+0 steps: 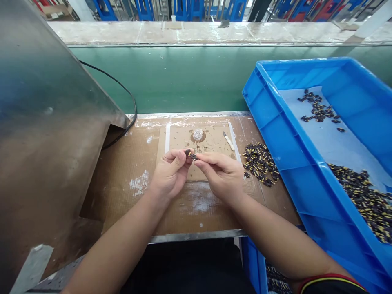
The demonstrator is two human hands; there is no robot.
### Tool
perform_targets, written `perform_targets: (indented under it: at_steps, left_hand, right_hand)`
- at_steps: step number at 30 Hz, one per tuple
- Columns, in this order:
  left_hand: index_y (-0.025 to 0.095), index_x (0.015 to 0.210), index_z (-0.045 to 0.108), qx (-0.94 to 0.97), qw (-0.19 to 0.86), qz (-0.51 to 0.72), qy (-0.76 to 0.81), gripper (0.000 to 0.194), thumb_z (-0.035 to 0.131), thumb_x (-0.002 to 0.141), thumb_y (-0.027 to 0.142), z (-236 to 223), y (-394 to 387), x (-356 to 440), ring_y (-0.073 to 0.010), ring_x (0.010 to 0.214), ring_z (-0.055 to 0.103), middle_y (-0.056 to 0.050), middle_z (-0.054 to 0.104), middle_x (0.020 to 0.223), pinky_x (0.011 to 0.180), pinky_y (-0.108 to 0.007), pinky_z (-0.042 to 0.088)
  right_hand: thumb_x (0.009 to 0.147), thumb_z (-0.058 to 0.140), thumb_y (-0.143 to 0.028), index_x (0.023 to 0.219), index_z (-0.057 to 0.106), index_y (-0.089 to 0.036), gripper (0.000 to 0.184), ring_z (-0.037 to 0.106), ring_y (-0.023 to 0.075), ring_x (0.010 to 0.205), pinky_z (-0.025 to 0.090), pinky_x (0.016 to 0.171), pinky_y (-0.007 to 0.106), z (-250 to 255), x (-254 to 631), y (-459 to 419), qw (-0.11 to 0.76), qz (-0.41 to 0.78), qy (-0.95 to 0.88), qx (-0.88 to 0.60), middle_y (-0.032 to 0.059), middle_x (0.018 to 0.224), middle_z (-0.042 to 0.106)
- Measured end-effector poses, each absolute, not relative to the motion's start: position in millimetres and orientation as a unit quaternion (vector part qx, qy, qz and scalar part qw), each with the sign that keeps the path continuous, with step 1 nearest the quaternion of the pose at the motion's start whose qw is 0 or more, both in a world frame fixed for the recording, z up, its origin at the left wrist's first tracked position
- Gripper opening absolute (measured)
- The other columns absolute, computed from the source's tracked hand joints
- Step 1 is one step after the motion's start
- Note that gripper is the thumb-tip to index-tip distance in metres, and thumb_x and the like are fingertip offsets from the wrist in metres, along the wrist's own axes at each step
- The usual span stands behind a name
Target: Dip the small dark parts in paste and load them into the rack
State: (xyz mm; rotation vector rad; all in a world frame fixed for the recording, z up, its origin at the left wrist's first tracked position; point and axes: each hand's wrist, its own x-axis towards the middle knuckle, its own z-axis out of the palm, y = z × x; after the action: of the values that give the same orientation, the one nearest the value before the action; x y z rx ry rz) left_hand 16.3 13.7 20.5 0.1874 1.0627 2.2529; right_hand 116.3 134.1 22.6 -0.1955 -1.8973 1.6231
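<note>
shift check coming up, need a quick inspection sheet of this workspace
surface: cardboard-covered table, pale smears, dark spots near the middle
job's things: small dark and yellow pieces at the fingertips; loose pile by the blue bin, more on the white sheet inside
clutter: clear cup on a brown stain; pale-handled knife near a tape strip
grippers: left hand and right hand, bare, fingertips pinched
cables: black cable beside the metal housing
surroundings: green panel, blue stools beyond
</note>
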Motion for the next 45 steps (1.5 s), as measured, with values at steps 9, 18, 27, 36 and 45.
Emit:
perform_targets:
  at_steps: [9, 18, 27, 36, 45]
  left_hand:
    - [0.027, 0.072, 0.079, 0.118, 0.271, 0.843, 0.449, 0.025, 0.099, 0.067, 0.041, 21.8, 12.6, 16.6, -0.014, 0.087, 0.074, 0.001, 0.081, 0.092, 0.091, -0.031, 0.062]
    - [0.03, 0.091, 0.083, 0.217, 0.102, 0.803, 0.546, 0.009, 0.088, 0.083, 0.03, 10.4, 10.9, 24.0, -0.0197, 0.107, 0.077, -0.003, 0.081, 0.11, 0.104, -0.038, 0.062]
    - [0.032, 0.101, 0.084, 0.307, 0.038, 0.743, 0.594, 0.014, 0.082, 0.089, 0.025, 15.8, 10.9, 17.4, -0.0209, 0.114, 0.072, -0.006, 0.073, 0.135, 0.105, -0.042, 0.061]
    - [0.03, 0.11, 0.082, 0.394, -0.05, 0.655, 0.644, 0.019, 0.077, 0.092, 0.026, 13.8, 7.6, 13.3, -0.0209, 0.109, 0.071, -0.01, 0.07, 0.139, 0.1, -0.043, 0.061]
    - [0.027, 0.115, 0.081, 0.383, -0.062, 0.655, 0.649, 0.022, 0.073, 0.095, 0.025, 20.9, 6.1, 27.0, -0.0251, 0.118, 0.074, -0.009, 0.077, 0.125, 0.109, -0.048, 0.059]
  right_hand:
    - [0.089, 0.081, -0.024, 0.105, 0.083, -0.042, 0.024, 0.077, 0.0224, 0.103, 0.063, 0.105, 0.048, 26.6, 113.9, 136.8, 0.332, 0.592, -0.731, -0.065, -0.0043, 0.107, 0.082]
    - [0.09, 0.081, -0.026, 0.102, 0.083, -0.041, 0.019, 0.078, 0.0223, 0.102, 0.065, 0.103, 0.047, 30.9, 114.3, 139.4, 0.344, 0.568, -0.744, -0.075, -0.0045, 0.107, 0.082]
    - [0.09, 0.08, -0.028, 0.101, 0.082, -0.041, 0.018, 0.077, 0.0232, 0.104, 0.063, 0.106, 0.048, 26.3, 111.0, 146.8, 0.359, 0.538, -0.76, -0.067, -0.004, 0.108, 0.082]
    - [0.089, 0.081, -0.032, 0.102, 0.08, -0.039, 0.015, 0.076, 0.0216, 0.103, 0.062, 0.106, 0.044, 17.1, 106.1, 153.9, 0.406, 0.502, -0.761, -0.062, -0.0019, 0.109, 0.081]
    - [0.087, 0.08, -0.035, 0.095, 0.08, -0.034, 0.008, 0.078, 0.0218, 0.096, 0.064, 0.099, 0.043, 18.7, 105.6, 143.3, 0.429, 0.498, -0.75, -0.074, 0.002, 0.101, 0.082]
